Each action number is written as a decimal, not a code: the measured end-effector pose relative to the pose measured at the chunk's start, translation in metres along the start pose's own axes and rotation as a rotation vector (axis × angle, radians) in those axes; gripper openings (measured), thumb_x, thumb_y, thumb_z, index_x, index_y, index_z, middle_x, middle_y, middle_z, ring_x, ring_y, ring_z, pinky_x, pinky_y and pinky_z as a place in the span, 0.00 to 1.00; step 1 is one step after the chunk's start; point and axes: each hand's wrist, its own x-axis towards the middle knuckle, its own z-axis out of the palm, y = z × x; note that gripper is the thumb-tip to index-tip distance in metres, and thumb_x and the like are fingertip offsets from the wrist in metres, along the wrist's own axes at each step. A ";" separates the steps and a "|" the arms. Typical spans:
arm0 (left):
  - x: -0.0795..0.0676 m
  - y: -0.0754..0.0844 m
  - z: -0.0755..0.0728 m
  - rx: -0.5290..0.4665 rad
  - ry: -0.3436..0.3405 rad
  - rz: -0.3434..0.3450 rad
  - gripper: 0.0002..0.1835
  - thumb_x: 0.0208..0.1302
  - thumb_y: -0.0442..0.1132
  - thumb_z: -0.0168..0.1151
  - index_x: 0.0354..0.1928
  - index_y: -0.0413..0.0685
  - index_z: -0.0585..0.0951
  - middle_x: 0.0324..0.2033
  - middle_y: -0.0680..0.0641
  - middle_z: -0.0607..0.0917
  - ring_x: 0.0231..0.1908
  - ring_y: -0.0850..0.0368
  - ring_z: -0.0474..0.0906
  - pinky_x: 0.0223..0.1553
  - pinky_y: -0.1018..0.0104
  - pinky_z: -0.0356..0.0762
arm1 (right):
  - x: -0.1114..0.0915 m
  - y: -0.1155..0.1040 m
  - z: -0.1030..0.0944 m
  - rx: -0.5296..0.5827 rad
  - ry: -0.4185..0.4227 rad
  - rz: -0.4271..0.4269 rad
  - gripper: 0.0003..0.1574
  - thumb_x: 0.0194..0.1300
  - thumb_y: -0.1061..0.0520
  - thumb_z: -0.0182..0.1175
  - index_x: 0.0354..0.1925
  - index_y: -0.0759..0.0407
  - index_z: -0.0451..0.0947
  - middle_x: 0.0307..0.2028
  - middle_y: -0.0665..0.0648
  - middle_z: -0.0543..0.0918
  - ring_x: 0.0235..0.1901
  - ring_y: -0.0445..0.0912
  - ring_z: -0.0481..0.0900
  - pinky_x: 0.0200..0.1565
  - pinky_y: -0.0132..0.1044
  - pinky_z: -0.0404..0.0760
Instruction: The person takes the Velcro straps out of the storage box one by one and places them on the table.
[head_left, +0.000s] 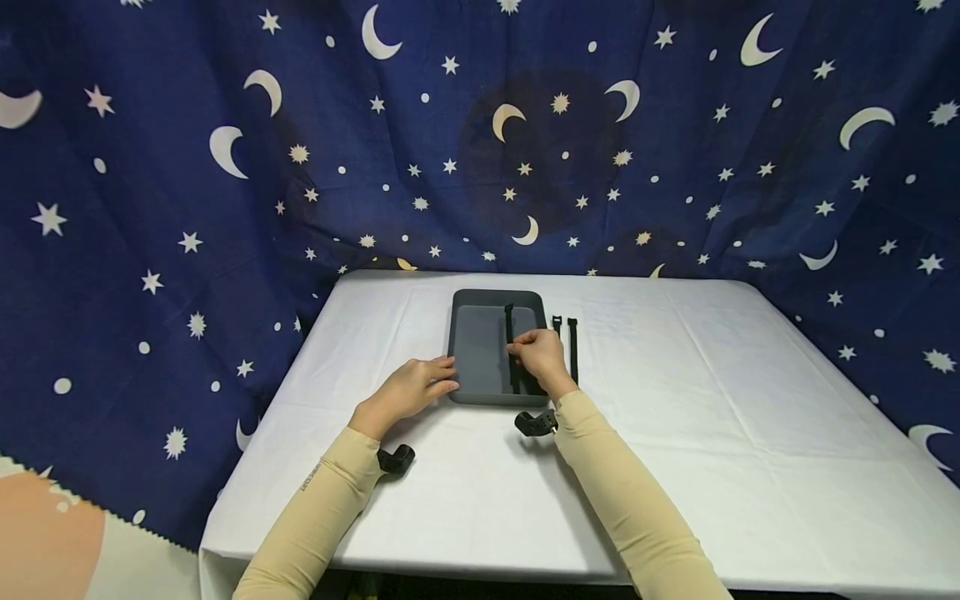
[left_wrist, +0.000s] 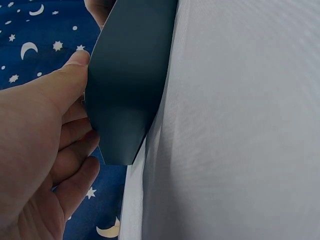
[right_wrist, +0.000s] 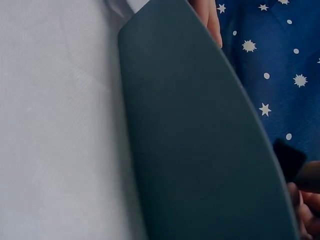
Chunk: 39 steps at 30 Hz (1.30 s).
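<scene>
A dark grey rectangular tray [head_left: 476, 350] lies on the white table. My right hand [head_left: 542, 354] reaches over its right side and pinches a long, thin black strap [head_left: 509, 321] with a wider end, inside the tray. In the right wrist view that hand [right_wrist: 307, 210] is mostly cut off and the tray wall [right_wrist: 195, 120] fills the middle. My left hand [head_left: 412, 387] rests its fingers against the tray's left edge near the front corner. In the left wrist view its thumb and fingertips [left_wrist: 77, 62] touch the wall. Two more black straps [head_left: 573, 342] lie right of the tray, one partly covered.
A white cloth [head_left: 712, 417] covers the table and hangs over its front edge. Behind and at the sides hangs a dark blue curtain [head_left: 450, 200] with moons and stars. Black wrist cameras [head_left: 534, 423] sit below both hands.
</scene>
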 end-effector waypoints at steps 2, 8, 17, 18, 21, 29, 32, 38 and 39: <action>0.000 0.000 0.000 0.001 0.001 0.001 0.23 0.72 0.47 0.61 0.58 0.34 0.82 0.64 0.38 0.78 0.67 0.44 0.73 0.68 0.52 0.72 | 0.000 0.000 -0.001 0.005 -0.001 -0.001 0.08 0.64 0.61 0.68 0.39 0.68 0.86 0.39 0.63 0.88 0.24 0.40 0.79 0.27 0.29 0.78; 0.000 0.001 -0.001 0.002 0.000 0.006 0.23 0.72 0.46 0.61 0.57 0.33 0.82 0.64 0.38 0.77 0.67 0.44 0.73 0.68 0.52 0.72 | 0.001 0.001 -0.004 0.020 -0.009 0.000 0.10 0.65 0.61 0.67 0.42 0.68 0.85 0.41 0.64 0.87 0.26 0.40 0.79 0.34 0.35 0.83; 0.000 0.002 -0.001 -0.008 -0.010 -0.002 0.23 0.72 0.46 0.61 0.58 0.34 0.82 0.64 0.38 0.77 0.67 0.44 0.72 0.68 0.52 0.72 | 0.001 0.000 -0.007 0.087 -0.021 0.035 0.12 0.66 0.62 0.66 0.45 0.69 0.84 0.43 0.64 0.85 0.28 0.42 0.81 0.40 0.40 0.86; 0.000 0.001 -0.001 -0.006 -0.009 -0.001 0.23 0.72 0.46 0.61 0.58 0.33 0.81 0.64 0.38 0.77 0.67 0.44 0.72 0.68 0.52 0.72 | 0.001 0.000 -0.008 0.088 -0.023 0.038 0.12 0.67 0.61 0.66 0.45 0.69 0.84 0.43 0.63 0.85 0.29 0.42 0.81 0.40 0.39 0.85; 0.000 0.001 -0.001 -0.005 -0.009 0.000 0.23 0.72 0.46 0.61 0.58 0.33 0.81 0.64 0.37 0.77 0.67 0.43 0.72 0.68 0.52 0.72 | 0.001 -0.001 -0.009 0.094 -0.029 0.037 0.12 0.67 0.61 0.66 0.45 0.69 0.84 0.43 0.62 0.85 0.30 0.43 0.81 0.39 0.38 0.85; 0.000 0.001 -0.002 -0.009 -0.027 -0.010 0.23 0.73 0.46 0.60 0.59 0.34 0.81 0.65 0.38 0.76 0.68 0.43 0.71 0.68 0.52 0.72 | 0.001 0.000 -0.010 0.107 -0.030 0.054 0.12 0.67 0.61 0.66 0.46 0.67 0.84 0.42 0.61 0.85 0.32 0.44 0.81 0.38 0.36 0.84; 0.000 0.002 -0.002 -0.013 -0.031 -0.016 0.23 0.72 0.46 0.60 0.59 0.34 0.81 0.66 0.38 0.76 0.68 0.44 0.71 0.68 0.52 0.71 | 0.002 0.001 -0.012 0.113 -0.032 0.065 0.12 0.67 0.60 0.66 0.46 0.67 0.84 0.41 0.60 0.85 0.32 0.45 0.81 0.37 0.35 0.83; 0.000 0.001 -0.001 -0.005 -0.024 -0.013 0.24 0.72 0.46 0.60 0.59 0.34 0.81 0.66 0.38 0.76 0.68 0.44 0.71 0.69 0.52 0.71 | 0.003 0.002 -0.015 0.121 -0.036 0.057 0.13 0.68 0.60 0.66 0.48 0.67 0.84 0.45 0.62 0.85 0.31 0.42 0.80 0.38 0.35 0.83; 0.000 0.001 -0.001 -0.004 -0.023 -0.013 0.24 0.72 0.47 0.60 0.59 0.34 0.81 0.66 0.38 0.76 0.68 0.44 0.71 0.69 0.52 0.71 | 0.003 0.002 -0.016 0.121 -0.035 0.054 0.13 0.68 0.60 0.65 0.48 0.67 0.83 0.45 0.62 0.85 0.31 0.41 0.80 0.38 0.35 0.83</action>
